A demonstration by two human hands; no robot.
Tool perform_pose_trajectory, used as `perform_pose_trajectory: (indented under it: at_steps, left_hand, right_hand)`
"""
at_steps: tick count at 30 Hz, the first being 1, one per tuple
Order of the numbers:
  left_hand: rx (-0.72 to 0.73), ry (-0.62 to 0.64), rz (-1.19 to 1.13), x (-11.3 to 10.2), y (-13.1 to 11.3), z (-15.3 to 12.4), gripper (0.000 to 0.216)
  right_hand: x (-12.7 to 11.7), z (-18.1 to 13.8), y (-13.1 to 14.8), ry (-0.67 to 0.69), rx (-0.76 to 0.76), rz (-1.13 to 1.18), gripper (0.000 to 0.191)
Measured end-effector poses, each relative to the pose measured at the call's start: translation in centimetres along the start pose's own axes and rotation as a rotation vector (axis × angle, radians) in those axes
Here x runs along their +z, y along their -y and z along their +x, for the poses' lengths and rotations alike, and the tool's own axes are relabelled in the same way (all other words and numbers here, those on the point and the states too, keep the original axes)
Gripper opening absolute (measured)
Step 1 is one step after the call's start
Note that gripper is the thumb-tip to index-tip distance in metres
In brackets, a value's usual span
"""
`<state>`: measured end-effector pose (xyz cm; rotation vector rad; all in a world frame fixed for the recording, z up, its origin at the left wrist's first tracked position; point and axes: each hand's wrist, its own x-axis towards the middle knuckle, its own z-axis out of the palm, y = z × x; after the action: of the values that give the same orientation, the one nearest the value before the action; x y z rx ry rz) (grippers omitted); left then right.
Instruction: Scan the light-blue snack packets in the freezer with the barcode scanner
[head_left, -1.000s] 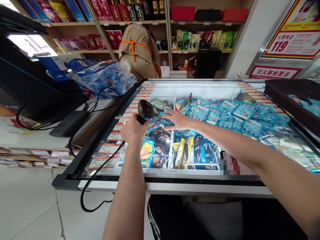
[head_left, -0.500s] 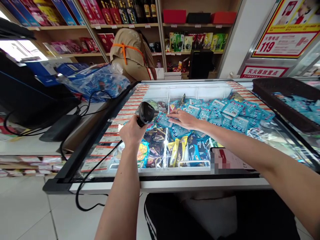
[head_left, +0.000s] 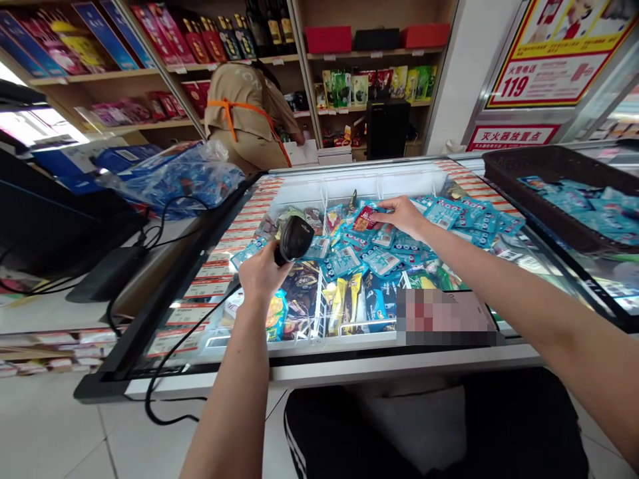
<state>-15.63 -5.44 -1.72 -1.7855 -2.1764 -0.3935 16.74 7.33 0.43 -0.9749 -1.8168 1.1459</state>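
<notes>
Over the glass-topped freezer [head_left: 349,367], the right grip [head_left: 405,217] now pinches a red-faced packet [head_left: 366,219], farther right than half a second ago, and loose blue packets [head_left: 384,260] spread wider. The left grip [head_left: 260,271] stays closed round a black scanner [head_left: 296,237], which hides some stock; a dark basket [head_left: 519,199] stands at right.

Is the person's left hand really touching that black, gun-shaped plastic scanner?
Touching. The head view shows the left hand's grip closed around the lower part of the black plastic scanner.
</notes>
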Motion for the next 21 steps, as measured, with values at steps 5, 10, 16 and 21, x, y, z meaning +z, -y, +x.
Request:
perform_pose_trajectory:
  at_steps: [5, 10, 16, 21]
  left_hand:
    - [0.117, 0.009, -0.006, -0.8, -1.2, 0.2, 0.044]
    - [0.163, 0.015, -0.025, -1.4, -2.5, 1.0, 0.046]
    - [0.219, -0.029, -0.104, 0.2, -3.5, 0.5, 0.043]
    - [0.318, -0.074, -0.138, 0.7, -3.9, -0.1, 0.039]
  right_hand:
    - [-0.5, -0.6, 0.0, 0.059, -0.076, 0.015, 0.028]
    - [-1.0, -0.4, -1.6, 0.035, -0.218, -0.188, 0.032]
    - [-1.2, 0.6, -5.1, -0.054, -0.308, -0.343, 0.055]
    - [-1.1, 0.9, -5.8, -0.026, -0.289, -0.206, 0.070]
